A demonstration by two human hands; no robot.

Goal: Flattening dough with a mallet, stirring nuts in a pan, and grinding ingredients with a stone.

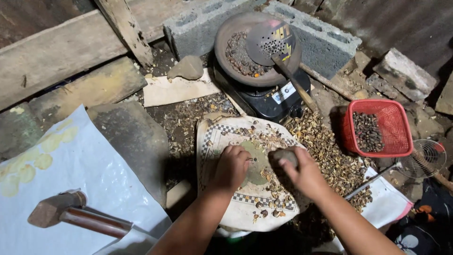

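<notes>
My right hand [304, 172] grips a small grey stone [284, 155] just above a greenish flat stone [257, 163]. That flat stone lies on a pale cloth sack [222, 137] with a checkered border. My left hand [232, 167] rests with curled fingers on the left edge of the flat stone; I cannot tell whether it pinches a nut. Dark roasted nuts and broken shells [273, 200] are scattered over the cloth around both hands.
A red plastic basket [394, 123] of dark nuts sits at right. Behind the cloth a black stove [269, 101] carries a round pan [236, 28] of nuts with a perforated ladle [271, 42]. A hammer [71, 212] lies on white sheeting at left. Concrete blocks [325, 45] and planks [71, 47] stand behind.
</notes>
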